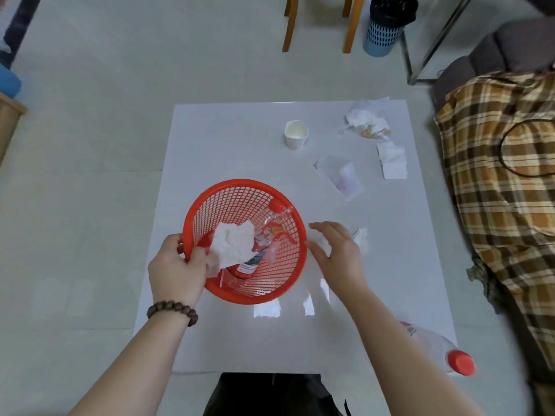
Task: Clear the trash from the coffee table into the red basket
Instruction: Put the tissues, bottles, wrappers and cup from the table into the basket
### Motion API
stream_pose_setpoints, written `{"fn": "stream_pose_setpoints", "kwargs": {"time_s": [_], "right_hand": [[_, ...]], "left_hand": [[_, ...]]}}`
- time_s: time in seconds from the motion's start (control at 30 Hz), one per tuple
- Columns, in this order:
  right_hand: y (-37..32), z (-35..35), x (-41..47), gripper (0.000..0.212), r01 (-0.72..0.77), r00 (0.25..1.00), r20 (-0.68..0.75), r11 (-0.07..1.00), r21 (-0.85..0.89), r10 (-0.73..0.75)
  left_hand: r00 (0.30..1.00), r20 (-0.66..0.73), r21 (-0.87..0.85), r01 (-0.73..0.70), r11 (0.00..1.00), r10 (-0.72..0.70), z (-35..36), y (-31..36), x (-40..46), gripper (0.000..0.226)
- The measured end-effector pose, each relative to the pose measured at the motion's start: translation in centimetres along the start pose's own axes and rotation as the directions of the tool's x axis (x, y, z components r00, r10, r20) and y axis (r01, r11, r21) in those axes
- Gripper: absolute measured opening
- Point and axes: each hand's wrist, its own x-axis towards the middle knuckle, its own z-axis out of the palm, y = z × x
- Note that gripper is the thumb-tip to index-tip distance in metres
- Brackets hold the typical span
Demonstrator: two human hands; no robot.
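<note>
The red basket (pixel 288 265) is tilted above the white coffee table (pixel 228 139). My left hand (pixel 177 268) grips its near-left rim. Inside lie a crumpled white tissue (pixel 232 244) and a clear plastic bottle with a red cap (pixel 270 232). My right hand (pixel 336 250) hovers open just right of the basket, over a small crumpled tissue (pixel 362 237). Farther back on the table are a white paper cup (pixel 295 135), a flat clear wrapper (pixel 341 175), a folded napkin (pixel 392 160) and a crumpled plastic bag with food scraps (pixel 368 121).
A plastic bottle with a red cap (pixel 444 352) lies at the table's near-right corner. A sofa with a plaid cover (pixel 504 181) runs along the right. A wooden chair (pixel 321 22) and a blue bin (pixel 387 25) stand beyond the table.
</note>
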Motion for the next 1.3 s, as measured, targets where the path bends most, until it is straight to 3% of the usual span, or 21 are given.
{"fn": "stream_pose_setpoints", "kwargs": {"time_s": [0.1, 0.17, 0.27, 0.4, 0.53, 0.63, 0.73, 0.8, 0.97, 1.13, 1.3], "right_hand": [[6.8, 0.8, 1.6, 0.039, -0.279, 0.959, 0.022, 0.952, -0.125, 0.283], [10.4, 1.9, 2.6, 0.049, -0.356, 0.919, 0.079, 0.898, -0.258, 0.387], [14.0, 3.4, 4.0, 0.056, -0.333, 0.895, 0.152, 0.855, -0.397, 0.419], [16.1, 4.7, 5.4, 0.038, -0.335, 0.909, 0.081, 0.830, -0.446, 0.410], [14.3, 4.7, 5.6, 0.026, -0.432, 0.886, 0.036, 0.852, -0.294, 0.462], [9.7, 3.3, 4.5, 0.022, -0.370, 0.926, -0.104, 0.927, -0.065, 0.363], [3.3, 1.6, 2.6, 0.018, -0.143, 0.945, -0.290, 0.988, 0.057, 0.153], [-0.9, 0.6, 1.0, 0.016, -0.004, 0.943, -0.333, 0.997, 0.077, 0.030], [-7.6, 1.3, -2.4, 0.017, 0.188, 0.974, -0.122, 0.982, -0.038, -0.191], [-8.7, 1.7, -3.8, 0.036, 0.168, 0.968, 0.212, 0.971, -0.172, -0.130], [-8.5, -1.3, -7.1, 0.044, 0.094, 0.992, 0.099, 0.981, -0.168, -0.079]], "left_hand": [[1.000, -0.008, 0.032, -0.004, 0.999, 0.004, 0.2, -0.1, 0.1, 0.015], [1.000, -0.014, 0.057, -0.020, 0.998, 0.021, 0.3, -0.2, 0.3, 0.014], [0.999, -0.004, 0.081, -0.033, 0.996, 0.034, 0.4, -0.5, 0.6, 0.014], [0.999, -0.002, 0.085, -0.039, 0.996, 0.040, 0.7, -0.8, 0.7, 0.017], [0.999, -0.020, 0.081, -0.024, 0.996, 0.026, 0.9, -0.7, 0.0, 0.015], [0.998, 0.002, 0.097, -0.055, 0.994, 0.055, 0.8, -0.3, -0.6, 0.011], [0.997, 0.049, 0.074, -0.067, 0.995, 0.063, 0.5, 0.2, -1.4, 0.008], [0.992, 0.096, 0.045, -0.087, 0.995, 0.082, 0.3, 0.6, -2.0, 0.009], [0.973, 0.163, -0.035, -0.158, 0.987, 0.162, -0.8, 1.9, -4.0, 0.012], [0.952, 0.231, -0.048, -0.194, 0.980, 0.200, -1.5, 2.3, -5.7, 0.014], [0.924, 0.279, -0.083, -0.246, 0.966, 0.260, -2.2, 2.5, -6.2, 0.014]]}}
